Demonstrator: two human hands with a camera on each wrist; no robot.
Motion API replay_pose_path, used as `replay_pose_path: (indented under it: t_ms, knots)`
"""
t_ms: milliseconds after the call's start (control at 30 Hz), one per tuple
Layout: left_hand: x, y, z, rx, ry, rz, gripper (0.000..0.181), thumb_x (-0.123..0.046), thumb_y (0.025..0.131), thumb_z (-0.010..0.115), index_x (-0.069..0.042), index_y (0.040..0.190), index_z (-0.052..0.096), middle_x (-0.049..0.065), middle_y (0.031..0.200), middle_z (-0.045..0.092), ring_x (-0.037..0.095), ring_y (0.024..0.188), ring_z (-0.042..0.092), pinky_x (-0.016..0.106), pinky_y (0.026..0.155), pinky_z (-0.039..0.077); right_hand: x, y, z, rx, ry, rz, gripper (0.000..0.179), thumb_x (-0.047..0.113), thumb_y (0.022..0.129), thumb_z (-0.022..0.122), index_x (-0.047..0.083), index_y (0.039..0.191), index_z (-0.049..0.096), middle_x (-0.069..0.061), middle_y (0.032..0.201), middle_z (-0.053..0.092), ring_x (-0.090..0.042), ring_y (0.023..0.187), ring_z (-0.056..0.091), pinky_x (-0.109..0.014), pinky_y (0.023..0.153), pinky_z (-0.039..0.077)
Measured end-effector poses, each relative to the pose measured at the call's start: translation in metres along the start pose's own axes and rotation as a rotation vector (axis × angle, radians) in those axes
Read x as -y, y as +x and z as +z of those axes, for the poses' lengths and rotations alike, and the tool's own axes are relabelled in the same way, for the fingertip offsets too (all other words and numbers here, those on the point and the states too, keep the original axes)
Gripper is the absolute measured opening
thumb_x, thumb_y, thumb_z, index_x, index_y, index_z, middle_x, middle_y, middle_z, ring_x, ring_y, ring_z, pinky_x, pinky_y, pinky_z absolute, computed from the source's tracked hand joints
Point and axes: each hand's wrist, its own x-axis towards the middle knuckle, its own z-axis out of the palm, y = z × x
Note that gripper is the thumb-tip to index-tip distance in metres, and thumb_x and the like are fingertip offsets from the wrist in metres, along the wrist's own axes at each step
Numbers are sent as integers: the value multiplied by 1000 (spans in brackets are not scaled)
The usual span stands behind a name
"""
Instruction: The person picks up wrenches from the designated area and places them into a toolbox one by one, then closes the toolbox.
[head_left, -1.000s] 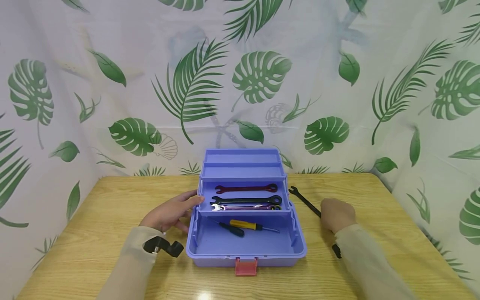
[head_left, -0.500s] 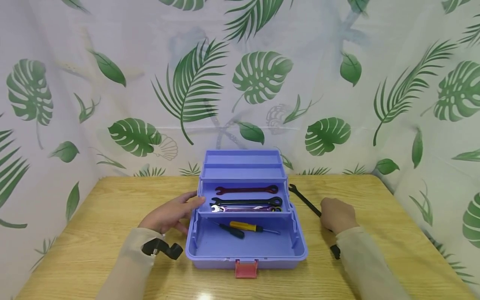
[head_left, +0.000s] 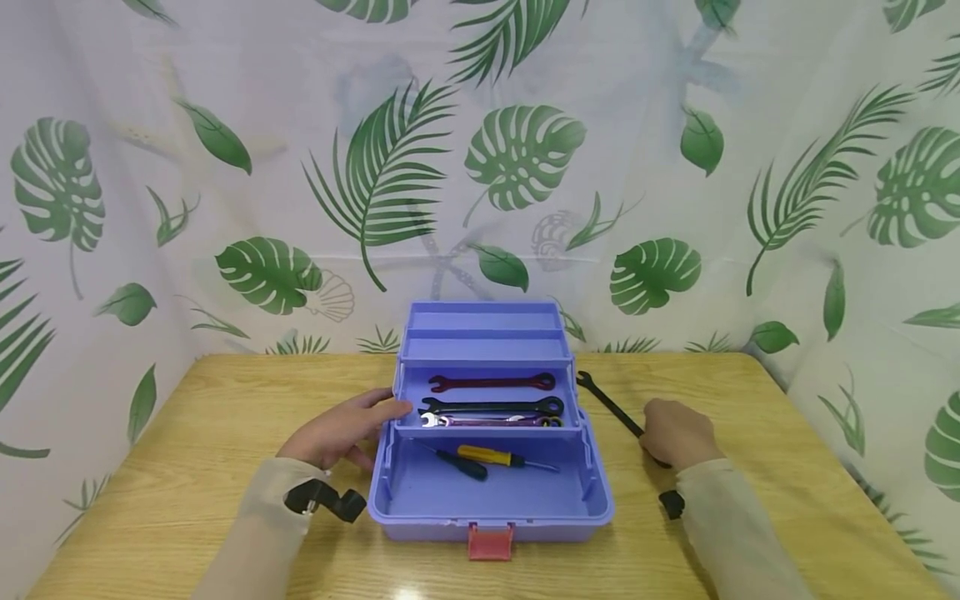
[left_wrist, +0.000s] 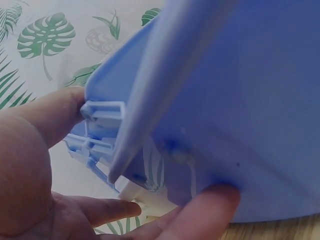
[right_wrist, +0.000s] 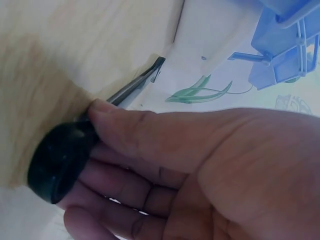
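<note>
A lilac-blue toolbox (head_left: 491,528) stands on the table with its lid raised and its tray lifted. My left hand (head_left: 341,429) rests against its left side, thumb at the tray's edge. In the left wrist view one fingertip (left_wrist: 220,197) touches the box's outer wall, with the fingers spread. To the right of the box, my right hand (head_left: 681,433) holds a black combination wrench (head_left: 613,407), its jaw end pointing away toward the back. Thumb and fingers pinch it near the ring end (right_wrist: 55,162) in the right wrist view.
In the tray lie a red wrench (head_left: 491,382), a black wrench (head_left: 487,407) and a shiny purple wrench (head_left: 487,422). A yellow screwdriver (head_left: 486,454) and a dark-handled screwdriver (head_left: 467,467) are in the lower compartment. A red latch (head_left: 491,544) hangs in front. Leaf-printed cloth (head_left: 480,183) surrounds the table.
The head view has shifted very slightly. Under my right hand, a little more of the wrench's near end shows. The left hand keeps its place on the toolbox.
</note>
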Motion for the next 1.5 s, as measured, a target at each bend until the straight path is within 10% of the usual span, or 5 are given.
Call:
replay_pose_path:
  t_ms: [533,1500]
  knots:
    - [-2,0,0,4,-1,9,72,-52,86,62,-22,145,34,12,129,56,31,106,61,49,64,58,-7,0,-7,-33,127,32,25,25,79,62,14,60,49,2,56,44,-16,52,40,-29,45,31]
    - [0,-1,1,-14,11,-12,75,-55,84,63,-21,145,35,12,128,56,31,105,61,48,64,58,-11,-2,-16,-189,166,-12,18,16,89,60,3,91,72,-11,83,68,-19,64,57,-36,51,46]
